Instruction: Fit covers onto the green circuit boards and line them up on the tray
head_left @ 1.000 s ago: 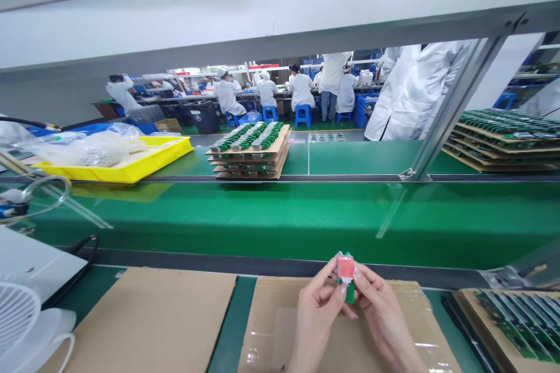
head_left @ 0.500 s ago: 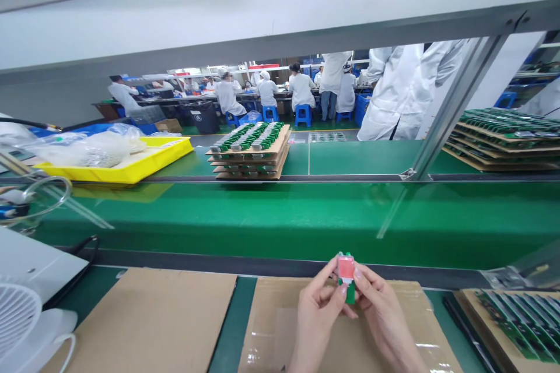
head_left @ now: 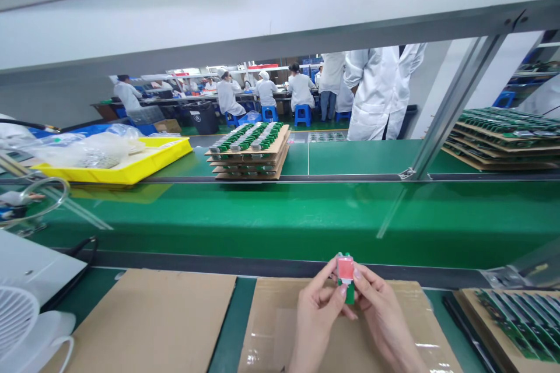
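My left hand and my right hand meet at the bottom centre, fingertips pinched together on a small green circuit board with a red square part on its face. The piece stands upright between both thumbs and forefingers, just above a taped cardboard sheet. Both hands are closed on it.
A second cardboard sheet lies to the left, a white fan at the bottom left. Boards on a tray sit at the right. Beyond the green conveyor belt are stacked board trays, a yellow tray and people in white coats.
My hands and the small board have not moved. A person in a white coat behind the belt has walked to the left.
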`<state>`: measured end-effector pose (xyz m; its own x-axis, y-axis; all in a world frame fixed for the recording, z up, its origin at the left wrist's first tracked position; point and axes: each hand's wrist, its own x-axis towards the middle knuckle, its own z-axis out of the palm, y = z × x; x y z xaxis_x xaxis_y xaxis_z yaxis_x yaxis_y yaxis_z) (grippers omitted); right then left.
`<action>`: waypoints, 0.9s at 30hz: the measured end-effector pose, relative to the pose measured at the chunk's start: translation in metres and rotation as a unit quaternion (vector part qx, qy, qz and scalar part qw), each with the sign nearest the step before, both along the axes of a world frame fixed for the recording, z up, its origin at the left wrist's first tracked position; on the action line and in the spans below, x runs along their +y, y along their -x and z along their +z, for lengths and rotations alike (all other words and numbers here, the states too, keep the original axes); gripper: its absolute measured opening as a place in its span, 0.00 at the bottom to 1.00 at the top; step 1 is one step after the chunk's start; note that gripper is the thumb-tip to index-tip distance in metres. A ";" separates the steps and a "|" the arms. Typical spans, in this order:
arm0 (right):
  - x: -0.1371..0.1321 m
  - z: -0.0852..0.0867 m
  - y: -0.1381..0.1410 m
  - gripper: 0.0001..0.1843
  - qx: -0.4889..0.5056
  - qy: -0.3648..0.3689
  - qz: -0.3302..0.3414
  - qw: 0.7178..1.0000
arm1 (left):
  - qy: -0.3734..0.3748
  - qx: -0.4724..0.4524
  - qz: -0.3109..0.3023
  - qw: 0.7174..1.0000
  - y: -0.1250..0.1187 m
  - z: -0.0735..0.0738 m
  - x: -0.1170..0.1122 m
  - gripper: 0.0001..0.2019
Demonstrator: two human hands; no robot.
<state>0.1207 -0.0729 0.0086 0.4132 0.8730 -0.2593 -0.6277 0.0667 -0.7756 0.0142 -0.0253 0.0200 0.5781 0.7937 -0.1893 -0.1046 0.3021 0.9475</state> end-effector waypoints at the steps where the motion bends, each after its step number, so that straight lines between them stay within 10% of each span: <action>1: 0.000 0.000 0.000 0.23 0.000 0.000 0.000 1.000 | 0.000 0.000 -0.001 1.000 0.000 0.000 0.000 0.40; 27: 0.000 -0.004 -0.001 0.24 0.002 0.002 0.000 1.000 | 0.002 -0.017 -0.003 1.000 0.000 -0.006 0.000 0.41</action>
